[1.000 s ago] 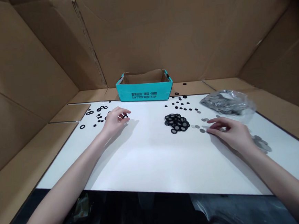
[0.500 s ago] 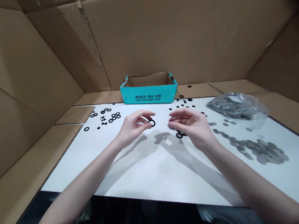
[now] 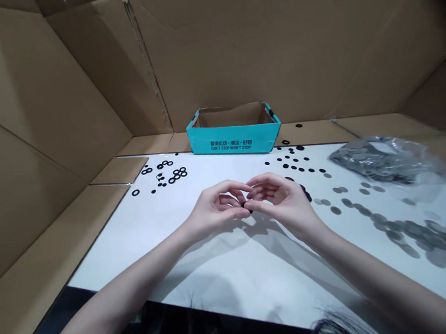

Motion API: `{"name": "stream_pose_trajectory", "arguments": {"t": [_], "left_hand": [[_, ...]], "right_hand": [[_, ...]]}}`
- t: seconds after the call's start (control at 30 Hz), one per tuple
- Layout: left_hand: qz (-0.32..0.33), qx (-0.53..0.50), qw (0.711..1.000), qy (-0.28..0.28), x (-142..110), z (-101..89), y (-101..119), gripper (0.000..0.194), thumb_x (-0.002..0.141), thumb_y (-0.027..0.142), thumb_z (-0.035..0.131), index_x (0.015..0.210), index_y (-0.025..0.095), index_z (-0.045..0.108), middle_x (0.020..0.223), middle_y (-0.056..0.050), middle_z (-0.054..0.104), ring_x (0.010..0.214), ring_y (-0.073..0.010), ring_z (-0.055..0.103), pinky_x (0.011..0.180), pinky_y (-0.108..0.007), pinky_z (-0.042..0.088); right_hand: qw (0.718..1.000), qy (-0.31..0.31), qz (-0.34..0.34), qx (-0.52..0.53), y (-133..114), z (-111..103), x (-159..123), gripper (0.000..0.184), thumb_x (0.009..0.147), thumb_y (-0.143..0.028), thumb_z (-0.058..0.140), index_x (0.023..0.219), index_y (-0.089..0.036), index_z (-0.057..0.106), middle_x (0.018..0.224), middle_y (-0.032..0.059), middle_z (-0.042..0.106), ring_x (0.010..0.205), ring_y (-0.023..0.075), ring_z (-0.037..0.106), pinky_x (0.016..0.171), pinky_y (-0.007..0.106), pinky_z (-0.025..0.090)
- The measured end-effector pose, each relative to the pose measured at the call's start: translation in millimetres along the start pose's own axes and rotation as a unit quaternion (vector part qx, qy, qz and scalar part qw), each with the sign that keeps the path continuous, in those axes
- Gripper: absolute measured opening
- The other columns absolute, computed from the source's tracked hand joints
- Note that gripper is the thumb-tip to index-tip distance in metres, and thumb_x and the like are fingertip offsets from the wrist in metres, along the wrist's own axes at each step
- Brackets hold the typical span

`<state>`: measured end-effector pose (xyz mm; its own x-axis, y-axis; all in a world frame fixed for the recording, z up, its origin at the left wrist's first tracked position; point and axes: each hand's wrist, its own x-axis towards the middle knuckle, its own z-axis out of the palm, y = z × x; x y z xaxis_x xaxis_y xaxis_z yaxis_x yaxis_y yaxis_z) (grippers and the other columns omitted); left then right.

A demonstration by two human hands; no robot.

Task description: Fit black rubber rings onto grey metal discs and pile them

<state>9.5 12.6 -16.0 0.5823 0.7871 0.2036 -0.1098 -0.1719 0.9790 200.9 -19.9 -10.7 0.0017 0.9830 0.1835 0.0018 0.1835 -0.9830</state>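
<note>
My left hand (image 3: 220, 208) is closed in a pinch on a black ring (image 3: 246, 205), of which only a small dark part shows between the fingers. My right hand (image 3: 283, 198) meets it from the other side, fingers curled and thumb tip against the dark piece. Whether a second small part sits in the right fingertips is hidden. Both hands are a little above the white tabletop (image 3: 136, 235). Behind the right hand, black rings (image 3: 307, 194) are partly covered.
A turquoise cardboard box (image 3: 234, 138) stands open at the back. Several black rings (image 3: 177, 174) lie at left, small black discs (image 3: 301, 169) right of centre. Grey discs (image 3: 405, 230) are heaped at right, near a clear bag (image 3: 388, 159) of more discs. Cardboard walls (image 3: 255, 41) surround the table.
My hands have come together, the right one moving to the ring in the left fingers. The ring, plainly visible before, is now mostly covered. The view has shifted slightly.
</note>
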Motion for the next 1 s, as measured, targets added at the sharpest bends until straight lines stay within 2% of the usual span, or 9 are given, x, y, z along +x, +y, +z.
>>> {"name": "stream_pose_trajectory", "arguments": {"t": [0.2,0.37,0.57,0.77,1.0], "left_hand": [[-0.01,0.009,1.0,0.0,1.3,-2.4,-3.3,0.031,0.079,0.024,0.085,0.106,0.017,0.074,0.091,-0.004,0.07,0.084,-0.0136,0.066,0.077,-0.026,0.057],[-0.029,0.02,0.999,0.001,0.8,-0.8,-1.8,0.03,0.083,0.027,0.081,0.11,0.017,0.071,0.09,-0.003,0.066,0.084,-0.013,0.064,0.075,-0.025,0.054],[-0.053,0.019,0.998,-0.006,-0.2,3.2,3.9,0.036,0.08,0.024,0.079,0.111,0.017,0.062,0.085,0.0,0.062,0.078,-0.0114,0.061,0.07,-0.024,0.053],[-0.069,0.031,0.997,-0.033,-0.9,5.6,7.6,0.036,0.078,0.018,0.076,0.108,0.018,0.057,0.083,0.002,0.059,0.074,-0.0098,0.06,0.068,-0.022,0.053],[-0.101,0.015,0.993,-0.061,0.2,1.2,11.4,0.039,0.076,0.02,0.076,0.108,0.019,0.054,0.082,0.004,0.059,0.07,-0.0088,0.06,0.064,-0.022,0.051]], "right_hand": [[0.999,-0.013,0.043,0.002,6.1,0.1,-4.3,0.037,0.062,-0.037,0.091,0.088,-0.02,0.07,0.058,-0.0019,0.069,0.055,0.0157,0.064,0.055,0.029,0.051],[0.999,-0.006,0.043,-0.006,12.7,-1.1,-12.4,0.039,0.063,-0.034,0.089,0.094,-0.022,0.069,0.065,-0.0004,0.072,0.06,0.0177,0.064,0.047,0.027,0.046],[0.999,-0.008,-0.003,-0.042,13.4,-5.6,-16.6,0.037,0.068,-0.024,0.085,0.102,-0.024,0.07,0.07,-0.0009,0.075,0.07,0.02,0.072,0.063,0.032,0.053],[0.999,-0.023,0.028,-0.009,11.0,-9.4,-15.4,0.035,0.066,-0.02,0.084,0.092,-0.024,0.062,0.062,-0.0039,0.072,0.065,0.0181,0.071,0.062,0.029,0.051],[0.998,-0.05,0.017,0.029,10.6,-9.8,-15.4,0.051,0.063,-0.024,0.096,0.079,-0.026,0.047,0.064,-0.0064,0.07,0.064,0.0144,0.069,0.063,0.026,0.05]]}}
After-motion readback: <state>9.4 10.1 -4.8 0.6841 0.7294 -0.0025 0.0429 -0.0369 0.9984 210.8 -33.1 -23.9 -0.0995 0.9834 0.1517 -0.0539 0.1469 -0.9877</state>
